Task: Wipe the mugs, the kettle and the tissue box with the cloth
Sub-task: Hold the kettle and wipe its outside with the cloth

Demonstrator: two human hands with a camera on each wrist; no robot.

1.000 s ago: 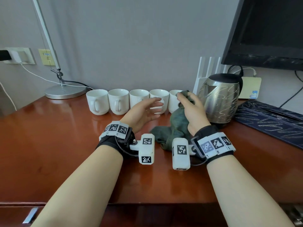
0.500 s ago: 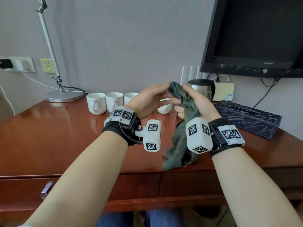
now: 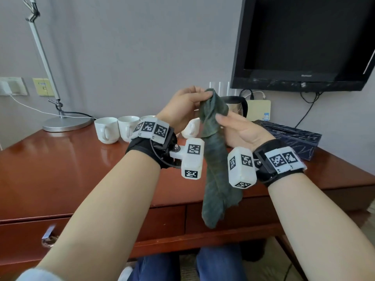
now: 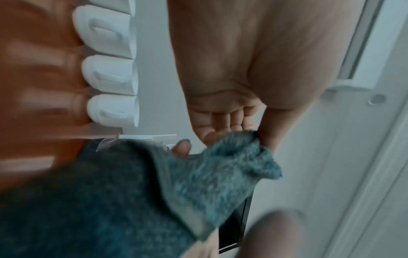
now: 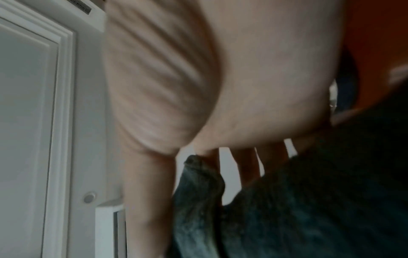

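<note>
A dark green cloth [image 3: 215,171] hangs in the air above the desk's front edge. My left hand [image 3: 205,96] pinches its top corner, which also shows in the left wrist view as the cloth [image 4: 198,174] under my fingertips [image 4: 264,139]. My right hand [image 3: 220,118] grips the cloth just below, thumb on the near side. Several white mugs [image 3: 106,129] stand in a row at the back, partly hidden by my left wrist. The steel kettle [image 3: 236,105] peeks out behind the cloth. The dark blue tissue box [image 3: 294,138] lies at the right.
The glossy wooden desk [image 3: 60,169] has drawers in front. A lamp base [image 3: 67,123] stands back left, and a white router [image 3: 219,88] behind the kettle. A black TV [image 3: 304,43] hangs on the wall, with cables below it.
My right hand lifted the cloth off the desk beside the kettle, up and toward me. My left hand, open near the mugs before, now pinches the cloth's top.
</note>
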